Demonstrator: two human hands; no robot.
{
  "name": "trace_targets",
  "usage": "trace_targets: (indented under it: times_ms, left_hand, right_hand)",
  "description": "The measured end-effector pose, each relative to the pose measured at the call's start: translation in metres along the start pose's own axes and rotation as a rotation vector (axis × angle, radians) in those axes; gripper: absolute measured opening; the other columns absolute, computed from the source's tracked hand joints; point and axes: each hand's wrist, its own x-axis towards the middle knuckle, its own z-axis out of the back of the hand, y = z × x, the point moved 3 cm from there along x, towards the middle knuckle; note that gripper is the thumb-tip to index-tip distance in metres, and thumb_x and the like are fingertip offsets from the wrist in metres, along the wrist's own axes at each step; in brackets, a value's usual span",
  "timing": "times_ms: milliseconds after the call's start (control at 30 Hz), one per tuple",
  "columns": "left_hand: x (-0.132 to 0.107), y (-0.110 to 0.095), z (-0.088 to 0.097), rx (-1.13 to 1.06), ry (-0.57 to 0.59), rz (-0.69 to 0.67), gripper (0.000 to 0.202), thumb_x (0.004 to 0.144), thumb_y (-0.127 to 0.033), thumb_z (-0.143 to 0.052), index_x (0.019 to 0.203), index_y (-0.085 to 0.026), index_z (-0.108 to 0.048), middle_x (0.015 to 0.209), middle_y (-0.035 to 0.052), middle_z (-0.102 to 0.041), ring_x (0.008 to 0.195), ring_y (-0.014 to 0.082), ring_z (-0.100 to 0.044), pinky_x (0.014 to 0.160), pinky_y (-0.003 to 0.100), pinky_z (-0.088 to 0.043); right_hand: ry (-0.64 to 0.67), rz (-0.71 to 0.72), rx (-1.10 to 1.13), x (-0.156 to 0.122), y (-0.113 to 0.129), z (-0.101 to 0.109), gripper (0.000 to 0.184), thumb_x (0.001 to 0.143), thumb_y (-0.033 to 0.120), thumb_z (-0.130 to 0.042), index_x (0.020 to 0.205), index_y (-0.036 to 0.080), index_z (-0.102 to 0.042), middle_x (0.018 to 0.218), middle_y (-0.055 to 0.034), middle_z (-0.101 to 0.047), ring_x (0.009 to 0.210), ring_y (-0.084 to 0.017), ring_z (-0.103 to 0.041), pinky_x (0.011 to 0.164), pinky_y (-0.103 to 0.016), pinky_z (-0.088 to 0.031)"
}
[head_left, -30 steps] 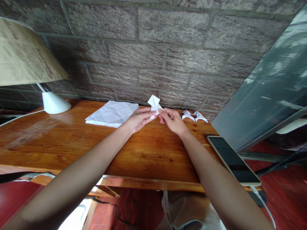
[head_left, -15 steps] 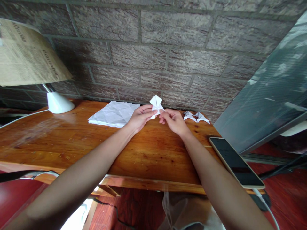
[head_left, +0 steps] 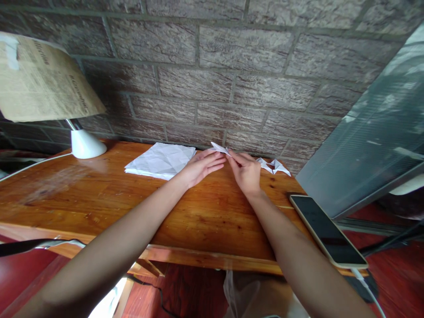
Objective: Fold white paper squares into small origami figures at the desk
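Observation:
A small folded white paper piece (head_left: 219,148) is held above the back of the wooden table, tilted so that only a thin, pointed side shows. My right hand (head_left: 245,170) pinches its right end between thumb and fingers. Against its left and lower side lies my left hand (head_left: 203,166), fingers stretched out; whether they press on the paper is hard to see. To the left is a stack of creased white paper sheets (head_left: 162,159). Just beyond my right hand stand folded white paper shapes (head_left: 276,166), partly hidden by it.
The wooden table (head_left: 205,221) meets a brick wall (head_left: 212,84). A lamp (head_left: 86,143) with a newsprint shade stands at the left. At the right edge lies a phone (head_left: 327,232) with a white cable (head_left: 364,282), beside a ribbed translucent panel (head_left: 357,128).
The folded paper has turned from facing me to nearly edge-on. My left fingers have straightened and let go of their pinch, while my right hand keeps hold. The view has shifted slightly.

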Motion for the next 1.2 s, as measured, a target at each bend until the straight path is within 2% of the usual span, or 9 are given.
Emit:
trace_targets:
  times_ms: [100,167,333,467,600,767,933,1067,1200]
  left_hand:
    - [0.003,-0.003,0.006,-0.024,-0.1,-0.06,0.017,0.077,-0.022,-0.08,0.085,-0.014,-0.068,0.097,0.0085,-0.077,0.1,0.0204,-0.073,0.11,0.042,-0.046]
    - [0.004,-0.004,0.01,-0.019,-0.155,-0.087,0.016,0.077,-0.017,-0.079,0.088,-0.014,-0.068,0.096,0.0072,-0.077,0.095,0.0184,-0.073,0.106,0.04,-0.049]
    - [0.005,-0.004,0.013,0.053,-0.137,-0.131,0.028,0.074,-0.022,-0.082,0.096,-0.014,-0.069,0.099,0.007,-0.077,0.091,0.0179,-0.073,0.097,0.038,-0.054]
    - [0.006,-0.003,0.011,0.182,-0.121,-0.166,0.039,0.067,-0.033,-0.088,0.096,-0.015,-0.07,0.096,0.0058,-0.076,0.083,0.0156,-0.071,0.084,0.032,-0.058]
    - [0.006,-0.005,0.01,0.278,-0.116,-0.196,0.045,0.064,-0.042,-0.089,0.095,-0.015,-0.071,0.092,0.0043,-0.075,0.077,0.0131,-0.067,0.073,0.026,-0.057]
    - [0.002,-0.007,0.007,0.337,-0.129,-0.202,0.044,0.067,-0.049,-0.084,0.091,-0.015,-0.069,0.085,0.0025,-0.072,0.073,0.0125,-0.065,0.065,0.023,-0.054]
    - [0.004,-0.003,0.012,0.458,-0.205,-0.224,0.037,0.075,-0.044,-0.076,0.098,-0.017,-0.068,0.077,0.0004,-0.069,0.065,0.0119,-0.06,0.056,0.022,-0.05]
    - [0.008,-0.002,0.018,0.576,-0.213,-0.307,0.041,0.075,-0.036,-0.075,0.109,-0.016,-0.063,0.068,-0.0021,-0.066,0.06,0.0121,-0.06,0.056,0.023,-0.049]
    - [0.008,-0.004,0.022,0.685,-0.195,-0.319,0.048,0.068,-0.035,-0.079,0.11,-0.016,-0.065,0.084,0.0036,-0.074,0.068,0.0161,-0.068,0.06,0.025,-0.053]
  right_hand:
    - [0.103,0.093,0.038,-0.003,0.007,-0.009,0.028,0.097,0.03,-0.059,0.118,0.022,-0.076,0.106,-0.0082,-0.076,0.09,-0.019,-0.072,0.084,-0.029,-0.056]
    - [0.154,0.086,0.093,-0.004,0.012,-0.013,0.028,0.094,0.033,-0.064,0.117,0.024,-0.076,0.111,-0.0075,-0.074,0.086,-0.017,-0.071,0.077,-0.028,-0.058]
    - [0.123,-0.059,0.23,-0.001,0.012,-0.012,0.021,0.091,0.038,-0.066,0.1,0.022,-0.077,0.102,-0.0065,-0.074,0.078,-0.015,-0.069,0.066,-0.026,-0.056]
    - [0.099,-0.231,0.326,0.002,-0.001,-0.01,0.028,0.088,0.038,-0.068,0.11,0.022,-0.071,0.095,-0.004,-0.074,0.066,-0.014,-0.067,0.065,-0.027,-0.054]
    - [0.178,-0.282,0.374,0.002,-0.003,-0.012,0.029,0.086,0.042,-0.069,0.109,0.023,-0.07,0.088,-0.0017,-0.072,0.067,-0.014,-0.066,0.067,-0.027,-0.053]
    - [0.115,-0.3,0.304,0.003,-0.001,-0.009,0.033,0.077,0.052,-0.076,0.086,0.021,-0.072,0.093,-0.0046,-0.069,0.063,-0.012,-0.061,0.068,-0.029,-0.054]
    - [0.289,-0.392,0.5,0.0,-0.002,-0.016,0.045,0.074,0.064,-0.074,0.08,0.019,-0.07,0.074,-0.0038,-0.071,0.058,-0.015,-0.062,0.06,-0.029,-0.053]
    - [0.316,-0.361,0.471,-0.001,0.001,-0.017,0.045,0.076,0.063,-0.073,0.08,0.019,-0.071,0.068,-0.003,-0.07,0.057,-0.015,-0.062,0.061,-0.028,-0.052]
    - [0.32,-0.251,0.326,-0.001,0.002,-0.015,0.035,0.084,0.054,-0.07,0.08,0.019,-0.072,0.067,-0.0022,-0.07,0.057,-0.014,-0.06,0.062,-0.027,-0.049]
